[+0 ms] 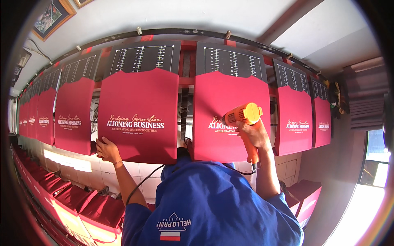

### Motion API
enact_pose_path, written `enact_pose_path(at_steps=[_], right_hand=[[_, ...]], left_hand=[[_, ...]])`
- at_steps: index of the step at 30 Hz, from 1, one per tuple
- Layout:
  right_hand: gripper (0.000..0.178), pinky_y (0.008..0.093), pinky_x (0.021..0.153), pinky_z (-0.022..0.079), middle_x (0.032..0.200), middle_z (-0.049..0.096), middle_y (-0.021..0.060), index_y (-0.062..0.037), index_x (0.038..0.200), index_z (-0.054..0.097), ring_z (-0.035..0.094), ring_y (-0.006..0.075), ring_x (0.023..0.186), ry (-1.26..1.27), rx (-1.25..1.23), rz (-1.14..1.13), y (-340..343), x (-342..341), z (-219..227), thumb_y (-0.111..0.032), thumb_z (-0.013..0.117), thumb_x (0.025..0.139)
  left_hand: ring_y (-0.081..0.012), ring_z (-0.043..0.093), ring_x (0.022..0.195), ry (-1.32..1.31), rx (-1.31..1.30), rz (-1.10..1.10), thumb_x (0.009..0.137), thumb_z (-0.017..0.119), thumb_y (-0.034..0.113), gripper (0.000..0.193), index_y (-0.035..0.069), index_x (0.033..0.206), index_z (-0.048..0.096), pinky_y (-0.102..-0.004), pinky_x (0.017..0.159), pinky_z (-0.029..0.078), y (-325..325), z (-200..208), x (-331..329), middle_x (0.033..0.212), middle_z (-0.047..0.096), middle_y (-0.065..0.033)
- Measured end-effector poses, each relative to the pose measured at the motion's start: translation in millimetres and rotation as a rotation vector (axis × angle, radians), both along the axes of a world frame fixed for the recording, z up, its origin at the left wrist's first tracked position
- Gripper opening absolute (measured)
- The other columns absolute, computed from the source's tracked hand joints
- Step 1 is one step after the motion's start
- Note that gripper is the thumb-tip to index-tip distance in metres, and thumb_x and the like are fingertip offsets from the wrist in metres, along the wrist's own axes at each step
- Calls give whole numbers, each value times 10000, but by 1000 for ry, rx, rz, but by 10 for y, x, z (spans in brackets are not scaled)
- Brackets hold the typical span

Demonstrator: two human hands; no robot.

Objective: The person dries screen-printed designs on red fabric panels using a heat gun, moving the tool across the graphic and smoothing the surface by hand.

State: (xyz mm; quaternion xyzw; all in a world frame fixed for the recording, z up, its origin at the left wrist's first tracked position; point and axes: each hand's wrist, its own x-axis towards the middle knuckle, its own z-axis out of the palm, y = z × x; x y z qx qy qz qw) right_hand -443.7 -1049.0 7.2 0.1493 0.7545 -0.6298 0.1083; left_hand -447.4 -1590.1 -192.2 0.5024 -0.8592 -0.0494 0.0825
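Left hand (109, 152), one: fingers at the lower left corner of a red shirt (139, 94) fitted over a black marked board (137, 57); whether they pinch the cloth is unclear. Right hand (255, 134), one: fingers wrapped round an orange heat gun (234, 116), nozzle left of those fingers, directed toward partly hidden lettering on a second red shirt (234, 92). Black cable (246, 173), from the gun's handle, below the right fingers. Further red shirts on boards: left of the left fingers; right of the right fingers. Blue shirt (213, 205), worn, below both hands' fingers. Framed picture (53, 18), far above the left fingers.
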Motion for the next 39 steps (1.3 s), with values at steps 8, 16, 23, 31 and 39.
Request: enact_pose_path(at_steps=[8, 16, 23, 31, 39], right_hand=[[355, 299, 645, 541, 967, 653, 62, -30, 1160, 564, 633, 134, 791, -1, -26, 1, -4, -38, -50, -150, 739, 875], [407, 296, 647, 564, 999, 646, 60, -32, 1197, 539, 627, 135, 776, -43, -78, 37, -57, -47, -65, -148, 752, 870], [403, 297, 648, 565, 993, 651, 62, -32, 1190, 544, 638, 137, 778, -6, -109, 64, -89, -60, -135, -138, 761, 867], [411, 303, 634, 571, 976, 642, 67, -33, 1180, 528, 645, 147, 783, -48, -114, 107, -161, -89, -127, -131, 765, 858], [415, 293, 626, 570, 1008, 631, 61, -40, 1187, 512, 641, 140, 794, -71, -143, 150, -247, -99, -88, -131, 756, 863]], left_hand=[[-308, 352, 1408, 6, -8, -10, 1022, 360, 522, 572, 192, 1486, 423, -634, 1016, 383, -14, -9, 2, 1511, 429, -53], [-310, 352, 1405, 11, -4, -12, 1021, 360, 521, 574, 190, 1486, 423, -630, 1015, 389, -7, -14, 3, 1509, 429, -56], [-317, 352, 1404, 6, -6, -11, 1020, 366, 518, 578, 180, 1484, 424, -624, 1018, 390, -16, -3, 9, 1504, 432, -62], [-319, 360, 1399, 14, -7, -10, 1020, 368, 514, 579, 176, 1487, 419, -620, 1022, 384, 17, 16, -3, 1500, 437, -60], [-323, 360, 1399, 12, -31, -24, 1020, 370, 508, 575, 174, 1485, 421, -625, 1017, 384, -18, -13, 18, 1506, 432, -60]])
